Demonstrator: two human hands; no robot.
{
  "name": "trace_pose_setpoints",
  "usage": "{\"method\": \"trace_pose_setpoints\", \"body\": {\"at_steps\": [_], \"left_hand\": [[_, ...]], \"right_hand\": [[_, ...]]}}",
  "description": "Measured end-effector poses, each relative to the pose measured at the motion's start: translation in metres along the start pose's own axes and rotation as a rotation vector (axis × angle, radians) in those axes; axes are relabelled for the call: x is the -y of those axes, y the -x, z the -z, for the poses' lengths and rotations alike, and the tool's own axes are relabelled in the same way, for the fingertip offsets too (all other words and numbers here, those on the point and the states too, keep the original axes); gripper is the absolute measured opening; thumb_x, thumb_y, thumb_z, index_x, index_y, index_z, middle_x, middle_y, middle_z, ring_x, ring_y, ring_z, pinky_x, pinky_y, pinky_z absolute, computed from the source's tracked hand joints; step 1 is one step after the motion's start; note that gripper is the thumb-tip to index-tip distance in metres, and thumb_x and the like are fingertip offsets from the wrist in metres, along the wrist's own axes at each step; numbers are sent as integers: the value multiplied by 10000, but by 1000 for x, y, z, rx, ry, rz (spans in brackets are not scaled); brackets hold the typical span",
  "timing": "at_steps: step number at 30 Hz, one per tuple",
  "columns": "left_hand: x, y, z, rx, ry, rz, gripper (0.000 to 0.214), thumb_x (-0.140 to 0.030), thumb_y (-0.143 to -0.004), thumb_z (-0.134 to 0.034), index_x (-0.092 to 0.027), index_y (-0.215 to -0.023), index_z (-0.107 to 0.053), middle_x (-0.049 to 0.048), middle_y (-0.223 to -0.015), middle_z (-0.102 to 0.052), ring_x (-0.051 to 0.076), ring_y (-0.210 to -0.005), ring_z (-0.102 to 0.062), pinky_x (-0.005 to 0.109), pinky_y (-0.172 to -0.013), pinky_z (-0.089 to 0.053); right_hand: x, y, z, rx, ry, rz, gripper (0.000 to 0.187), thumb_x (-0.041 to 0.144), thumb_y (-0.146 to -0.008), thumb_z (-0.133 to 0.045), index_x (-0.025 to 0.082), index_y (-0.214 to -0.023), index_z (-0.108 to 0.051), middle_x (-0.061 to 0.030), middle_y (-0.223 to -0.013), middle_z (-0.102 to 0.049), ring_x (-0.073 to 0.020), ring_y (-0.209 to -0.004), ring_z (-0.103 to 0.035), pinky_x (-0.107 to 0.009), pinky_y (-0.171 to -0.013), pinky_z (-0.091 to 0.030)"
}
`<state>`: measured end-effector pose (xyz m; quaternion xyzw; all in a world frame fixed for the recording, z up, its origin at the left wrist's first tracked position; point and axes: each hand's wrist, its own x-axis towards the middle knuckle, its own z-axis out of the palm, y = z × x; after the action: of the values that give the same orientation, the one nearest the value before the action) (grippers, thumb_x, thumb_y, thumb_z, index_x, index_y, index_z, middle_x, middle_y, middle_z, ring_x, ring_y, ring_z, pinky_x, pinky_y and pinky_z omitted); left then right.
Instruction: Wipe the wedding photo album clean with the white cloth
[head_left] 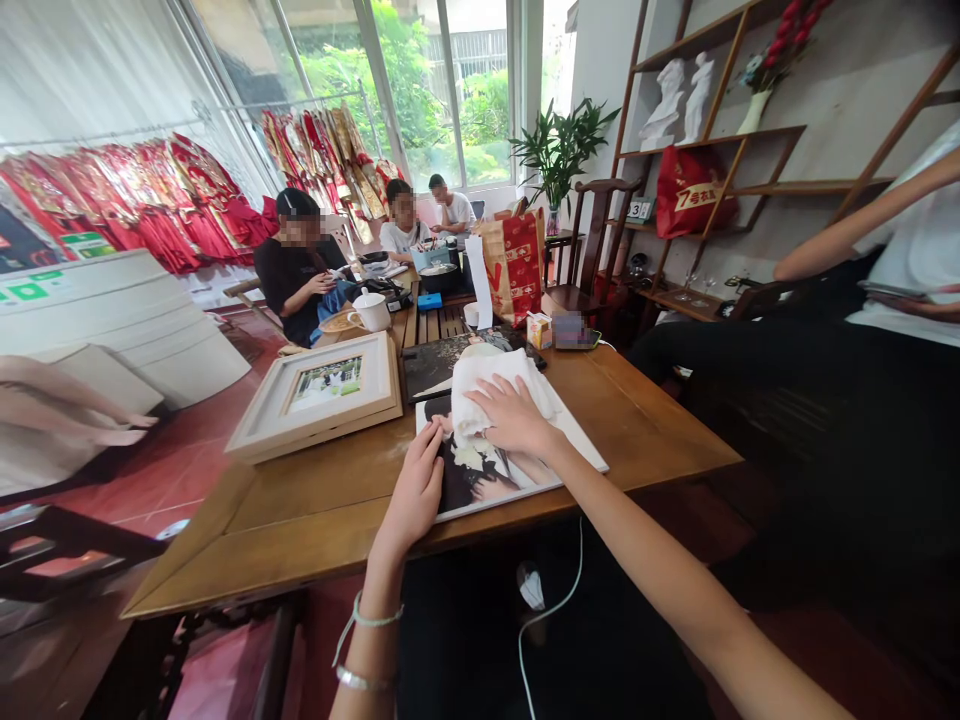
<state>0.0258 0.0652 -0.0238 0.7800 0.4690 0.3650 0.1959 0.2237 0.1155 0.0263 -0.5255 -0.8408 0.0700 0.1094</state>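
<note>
A photo print on a thin white-edged panel lies near the table's front edge, showing part of a person against a dark ground. My left hand grips the panel's left edge, its fingers close together around the border. A folded white cloth covers the upper middle of the print. On top of that cloth rests my right hand, flat, with fingers stretched and spread. Another dark picture lies just behind, partly hidden by the panel and cloth.
Framed photos are stacked on the left of the wooden table. Further back stand a white mug, a paper bag and a small box. A white cable hangs before my lap. Several people sit around.
</note>
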Motion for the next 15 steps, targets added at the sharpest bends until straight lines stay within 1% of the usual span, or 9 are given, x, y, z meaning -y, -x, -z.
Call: {"method": "trace_pose_setpoints", "body": {"at_steps": [2,6,8,10,12,15], "left_hand": [[-1,0,0,-1,-4,2,473,-220,-935,-327,-198,-1401,-405,101,-1511,-335,226,-1409,-269,474,-1171,-175],[-2,-1,-1,6,-15,17,484,-213,-930,-320,-155,-1404,-396,124,-1512,-326,228,-1410,-263,468,-1174,-168],[-2,-1,-2,6,-18,15,484,-208,-930,-319,-155,-1405,-395,123,-1513,-325,227,-1409,-264,474,-1173,-165],[-2,-1,-2,1,-16,13,477,-208,-932,-320,-169,-1401,-402,118,-1512,-330,226,-1407,-271,478,-1172,-172],[-2,-1,-2,-4,-13,14,471,-212,-935,-321,-177,-1397,-409,117,-1508,-337,225,-1404,-279,475,-1170,-182],[-3,-1,-1,-9,-12,11,470,-214,-936,-321,-185,-1397,-412,113,-1502,-349,222,-1401,-289,465,-1169,-197]], "right_hand": [[5,17,-2,-16,15,24,646,207,-801,-540,217,-1421,-358,-111,-1529,-274,-338,-1409,-141,-584,-1106,-69],[16,62,-4,-43,27,98,692,160,-754,-546,213,-1419,-362,-111,-1521,-287,-333,-1410,-127,-573,-1116,-56],[19,83,-3,-46,24,131,710,155,-742,-546,222,-1422,-354,-100,-1521,-284,-317,-1414,-113,-562,-1124,-42],[20,98,-2,-38,18,154,729,159,-732,-550,232,-1427,-342,-90,-1530,-266,-310,-1417,-98,-557,-1128,-30],[21,106,0,-22,10,165,736,169,-729,-552,237,-1429,-336,-85,-1538,-249,-309,-1418,-93,-556,-1130,-23],[19,101,3,1,-7,167,710,182,-739,-545,238,-1421,-353,-86,-1535,-257,-309,-1417,-107,-558,-1128,-39]]}}
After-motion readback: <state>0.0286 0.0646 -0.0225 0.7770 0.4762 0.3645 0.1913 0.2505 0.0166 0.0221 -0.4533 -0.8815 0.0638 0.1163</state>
